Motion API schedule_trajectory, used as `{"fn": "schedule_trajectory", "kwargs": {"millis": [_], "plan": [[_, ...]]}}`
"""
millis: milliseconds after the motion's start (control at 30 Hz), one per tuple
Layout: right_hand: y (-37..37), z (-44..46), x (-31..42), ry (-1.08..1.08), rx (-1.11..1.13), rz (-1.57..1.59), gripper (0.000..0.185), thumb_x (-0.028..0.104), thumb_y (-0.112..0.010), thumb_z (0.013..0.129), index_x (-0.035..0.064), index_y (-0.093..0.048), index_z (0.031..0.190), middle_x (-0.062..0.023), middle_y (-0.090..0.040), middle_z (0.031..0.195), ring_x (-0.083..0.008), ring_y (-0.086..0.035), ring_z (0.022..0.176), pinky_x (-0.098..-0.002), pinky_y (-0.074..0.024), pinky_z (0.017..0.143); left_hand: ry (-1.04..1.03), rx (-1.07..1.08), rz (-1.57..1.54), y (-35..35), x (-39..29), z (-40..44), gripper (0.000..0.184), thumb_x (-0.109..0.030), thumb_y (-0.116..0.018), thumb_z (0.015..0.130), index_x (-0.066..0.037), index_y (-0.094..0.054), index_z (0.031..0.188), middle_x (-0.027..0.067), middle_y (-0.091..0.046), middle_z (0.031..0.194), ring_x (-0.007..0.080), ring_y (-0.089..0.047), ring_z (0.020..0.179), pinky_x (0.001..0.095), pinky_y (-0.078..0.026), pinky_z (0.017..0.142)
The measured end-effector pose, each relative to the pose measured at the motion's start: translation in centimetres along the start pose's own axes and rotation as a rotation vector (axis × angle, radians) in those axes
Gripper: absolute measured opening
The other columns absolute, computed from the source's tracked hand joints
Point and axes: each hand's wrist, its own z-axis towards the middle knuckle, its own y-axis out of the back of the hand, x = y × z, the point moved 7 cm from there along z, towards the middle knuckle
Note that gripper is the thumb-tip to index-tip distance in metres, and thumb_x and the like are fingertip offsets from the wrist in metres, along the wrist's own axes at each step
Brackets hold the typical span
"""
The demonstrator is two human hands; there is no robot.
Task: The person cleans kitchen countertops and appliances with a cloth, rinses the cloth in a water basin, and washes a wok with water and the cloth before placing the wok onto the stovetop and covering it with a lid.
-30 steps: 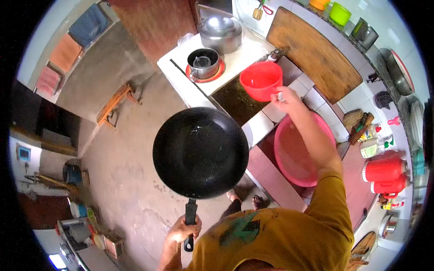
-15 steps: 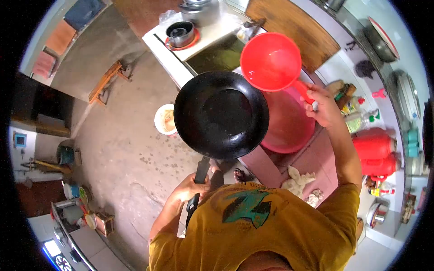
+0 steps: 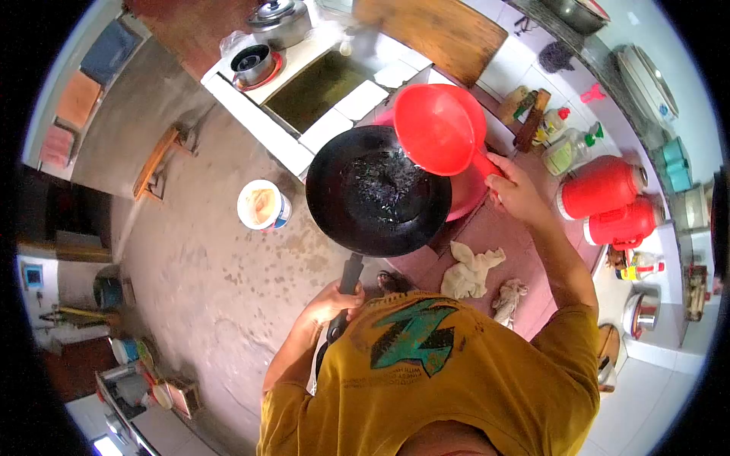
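Observation:
My left hand (image 3: 334,302) is closed round the handle of a black wok (image 3: 334,205), which I hold over the floor beside the sink counter. In my right hand (image 3: 517,188) is the handle of a red dipper (image 3: 433,129), tilted above the wok's right rim. Rippling water (image 3: 388,182) shows in the wok's bottom. Behind the dipper, a pink basin (image 3: 465,196) is mostly hidden.
A white bucket (image 3: 262,205) stands on the floor left of the wok. Pale cloths (image 3: 471,270) lie on the pink ledge. Red flasks (image 3: 601,186) and bottles line the right wall; a pot (image 3: 280,24) is at the back.
The dipper has come over the wok and tipped, and disturbed water now shows inside the wok. The view has shifted, bringing the white bucket and the cloths fully into sight.

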Motion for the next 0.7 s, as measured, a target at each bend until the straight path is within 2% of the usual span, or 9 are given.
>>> {"fn": "schedule_trajectory", "kwargs": {"millis": [100, 200, 300, 400, 533, 633, 700], "plan": [[1.1, -2.7, -2.1, -0.230, -0.208, 0.522, 0.037, 0.014, -0.052, 0.093, 0.0041, -0.049, 0.128, -0.0023, -0.055, 0.073, -0.0099, -0.047, 0.054, -0.0233, -0.0388, 0.048, 0.025, -0.030, 0.050, 0.2, 0.4, -0.2, 0.024, -0.004, -0.070, 0.077, -0.007, -0.050, 0.090, 0.0025, -0.054, 0.072, 0.0112, -0.052, 0.054, 0.0254, -0.043, 0.046], [2.4, -4.4, -7.2, -0.165, 0.013, 0.857, 0.032, 0.018, -0.051, 0.094, 0.0048, -0.047, 0.123, -0.0075, -0.059, 0.086, -0.0116, -0.051, 0.058, -0.0241, -0.0398, 0.048, 0.048, -0.061, 0.063, 1.0, 0.8, -0.8, 0.023, -0.002, -0.070, 0.077, -0.007, -0.050, 0.088, 0.0028, -0.054, 0.071, 0.0115, -0.052, 0.052, 0.0250, -0.042, 0.046], [3.7, -8.9, -10.8, -0.187, -0.304, 0.866, 0.028, 0.021, -0.048, 0.096, 0.0028, -0.047, 0.118, -0.0081, -0.058, 0.087, -0.0110, -0.049, 0.057, -0.0247, -0.0389, 0.047, 0.030, -0.084, 0.042, 1.6, 0.7, -1.3, 0.025, 0.001, -0.069, 0.075, -0.007, -0.049, 0.088, 0.0032, -0.053, 0.070, 0.0121, -0.051, 0.050, 0.0262, -0.042, 0.045], [5.4, -10.7, -18.0, -0.236, -0.384, 0.996, 0.026, 0.023, -0.048, 0.094, 0.0007, -0.050, 0.107, -0.0068, -0.055, 0.081, -0.0098, -0.045, 0.057, -0.0236, -0.0363, 0.047, 0.024, -0.078, -0.001, 2.4, 0.7, -1.8, 0.027, 0.001, -0.069, 0.073, -0.007, -0.049, 0.090, 0.0046, -0.053, 0.070, 0.0138, -0.051, 0.048, 0.0273, -0.043, 0.044], [7.4, -14.2, -22.2, -0.156, -0.559, 1.072, 0.027, 0.021, -0.048, 0.094, -0.0020, -0.051, 0.108, -0.0073, -0.055, 0.079, -0.0095, -0.044, 0.058, -0.0226, -0.0368, 0.047, 0.017, -0.051, -0.026, 3.9, 1.4, -2.1, 0.028, -0.002, -0.071, 0.072, -0.006, -0.049, 0.089, 0.0059, -0.054, 0.071, 0.0139, -0.052, 0.048, 0.0271, -0.042, 0.043], [9.7, -15.4, -26.6, 0.017, -0.243, 1.176, 0.024, 0.022, -0.048, 0.094, 0.0020, -0.054, 0.105, -0.0084, -0.060, 0.083, -0.0120, -0.050, 0.058, -0.0249, -0.0422, 0.049, 0.004, -0.065, 0.006, 4.5, 1.3, -2.2, 0.027, -0.002, -0.071, 0.073, -0.007, -0.049, 0.088, 0.0053, -0.053, 0.071, 0.0137, -0.051, 0.048, 0.0269, -0.042, 0.043], [11.8, -17.4, -28.4, -0.043, -0.556, 1.133, 0.027, 0.025, -0.048, 0.093, 0.0017, -0.055, 0.105, -0.0093, -0.062, 0.088, -0.0136, -0.056, 0.065, -0.0243, -0.0462, 0.053, 0.016, -0.031, 0.064, 5.3, 1.7, -1.8, 0.028, -0.002, -0.070, 0.074, -0.008, -0.047, 0.088, 0.0033, -0.052, 0.071, 0.0126, -0.049, 0.048, 0.0270, -0.041, 0.043]]}}
